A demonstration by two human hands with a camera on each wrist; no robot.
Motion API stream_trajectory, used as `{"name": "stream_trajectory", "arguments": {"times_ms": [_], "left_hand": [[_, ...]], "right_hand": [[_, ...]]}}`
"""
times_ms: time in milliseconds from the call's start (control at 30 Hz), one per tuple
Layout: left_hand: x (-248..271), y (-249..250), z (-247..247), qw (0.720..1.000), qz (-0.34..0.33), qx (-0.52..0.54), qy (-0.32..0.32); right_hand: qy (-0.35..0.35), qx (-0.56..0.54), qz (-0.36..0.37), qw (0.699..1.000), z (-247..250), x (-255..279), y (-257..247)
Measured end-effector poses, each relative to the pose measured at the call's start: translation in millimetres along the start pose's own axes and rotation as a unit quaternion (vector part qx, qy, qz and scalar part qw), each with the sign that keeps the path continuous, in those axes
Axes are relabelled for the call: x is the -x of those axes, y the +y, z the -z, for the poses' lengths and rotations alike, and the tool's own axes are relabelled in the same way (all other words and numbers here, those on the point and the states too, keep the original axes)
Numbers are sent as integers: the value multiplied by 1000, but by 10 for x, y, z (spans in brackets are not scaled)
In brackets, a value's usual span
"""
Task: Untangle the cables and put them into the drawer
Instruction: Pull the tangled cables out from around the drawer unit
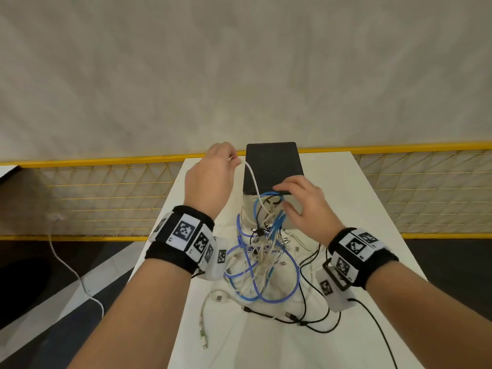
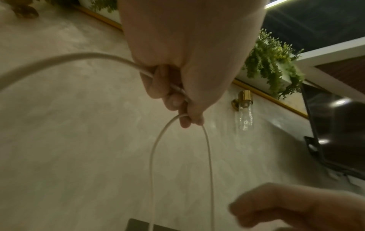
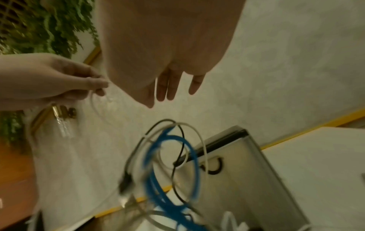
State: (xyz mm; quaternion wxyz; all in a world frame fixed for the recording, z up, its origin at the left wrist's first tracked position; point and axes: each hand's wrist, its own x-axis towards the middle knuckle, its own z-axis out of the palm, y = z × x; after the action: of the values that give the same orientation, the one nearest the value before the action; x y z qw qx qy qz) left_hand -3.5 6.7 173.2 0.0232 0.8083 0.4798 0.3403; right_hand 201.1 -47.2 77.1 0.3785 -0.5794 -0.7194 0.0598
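A tangle of blue, white and black cables (image 1: 261, 257) lies on the white table (image 1: 359, 209), in front of a small drawer unit (image 1: 274, 166) with a black top. My left hand (image 1: 231, 157) is raised left of the unit and pinches a thin white cable (image 1: 253, 179) that runs down into the tangle. The left wrist view shows that white cable (image 2: 152, 156) hanging as a loop from my pinching left hand (image 2: 185, 118). My right hand (image 1: 282, 193) hovers over raised loops at the unit's front. Its fingers (image 3: 168, 93) are straight above a blurred blue cable (image 3: 189, 150).
The drawer front (image 3: 247, 179) is pale with a black handle (image 3: 217, 165). A yellow mesh railing (image 1: 93, 195) runs behind the table. Another white cable (image 1: 69, 267) trails on the floor at left. Loose plugs (image 1: 203, 339) lie near the table's front.
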Motion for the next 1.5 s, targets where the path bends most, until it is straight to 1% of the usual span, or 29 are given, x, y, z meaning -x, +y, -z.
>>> {"name": "stream_trajectory", "arguments": {"times_ms": [67, 167, 200, 267, 333, 367, 400, 433, 467, 500, 567, 600, 633, 667, 700, 733, 767, 833, 967, 1067, 1133, 1200, 1267, 1300, 1333, 1400, 1433, 1467, 1500], "left_hand": [[-13, 141, -16, 999, -34, 20, -1], [-11, 234, -16, 997, -47, 44, 34], [-4, 217, -25, 996, -42, 55, 53], [51, 139, -72, 994, -10, 74, 83], [130, 15, -139, 995, 40, 58, 76], [160, -50, -163, 996, 74, 25, 47], [189, -105, -187, 995, 101, -23, -2], [216, -138, -205, 990, 108, -73, -60], [241, -141, -223, 986, 83, -96, -104], [264, -96, -238, 986, 38, -92, -132], [318, 59, -341, 981, -65, -47, -179], [346, 123, -429, 971, -94, -34, -219], [367, 153, -529, 958, -92, -29, -269], [368, 163, -613, 948, -61, -22, -313], [356, 143, -679, 940, -17, -15, -341], [340, 109, -725, 934, 20, -15, -357], [323, 86, -750, 928, 39, -24, -369], [300, 59, -787, 921, 38, -34, -386], [313, 44, -832, 926, 49, 12, -373], [342, -1, -842, 938, 67, 69, -334], [339, -31, -815, 948, 86, 106, -287], [304, -91, -751, 960, 114, 126, -221], [259, -210, -677, 970, 138, 119, -158], [241, -266, -634, 974, 144, 100, -144], [235, -311, -602, 977, 143, 65, -146], [258, -334, -558, 979, 118, 0, -169], [282, -298, -549, 980, 95, -6, -176], [311, -243, -559, 979, 73, 11, -188], [351, -179, -582, 973, 60, 23, -221]], "right_hand": [[-6, -22, 1, 1000, -106, -60, -126], [-44, -12, -33, 998, -242, -53, -130], [-55, -13, -44, 997, -249, -45, -99], [-90, -13, -58, 994, -196, -38, -44], [-122, -7, -59, 991, -121, -49, 12], [-133, -3, -59, 989, -88, -52, 42], [-138, 4, -62, 989, -65, -49, 74], [-138, 11, -67, 988, -50, -37, 97], [-135, 14, -70, 988, -45, -22, 113], [-130, 15, -69, 989, -47, -6, 114], [-115, 16, -50, 992, -78, 15, 91], [-111, 12, -37, 993, -100, 18, 75], [-107, 5, -26, 994, -114, 21, 53], [-105, -5, -20, 994, -123, 30, 48], [-105, -10, -19, 994, -122, 49, 51], [-108, -9, -16, 994, -118, 76, 70], [-119, -5, -11, 993, -114, 112, 98], [-149, -4, -16, 989, -112, 196, 158], [-157, 3, -90, 983, -150, 317, 207], [-167, 23, -151, 974, -246, 357, 249], [-170, 10, -184, 968, -311, 382, 294], [-156, -21, -207, 966, -331, 414, 343], [-135, -48, -217, 966, -298, 444, 373], [-125, -53, -217, 967, -275, 458, 382], [-119, -56, -216, 967, -259, 472, 391], [-108, -62, -210, 970, -234, 475, 382], [-102, -66, -205, 971, -232, 466, 367], [-95, -73, -200, 972, -237, 454, 352], [-90, -82, -193, 974, -239, 437, 326]]}}
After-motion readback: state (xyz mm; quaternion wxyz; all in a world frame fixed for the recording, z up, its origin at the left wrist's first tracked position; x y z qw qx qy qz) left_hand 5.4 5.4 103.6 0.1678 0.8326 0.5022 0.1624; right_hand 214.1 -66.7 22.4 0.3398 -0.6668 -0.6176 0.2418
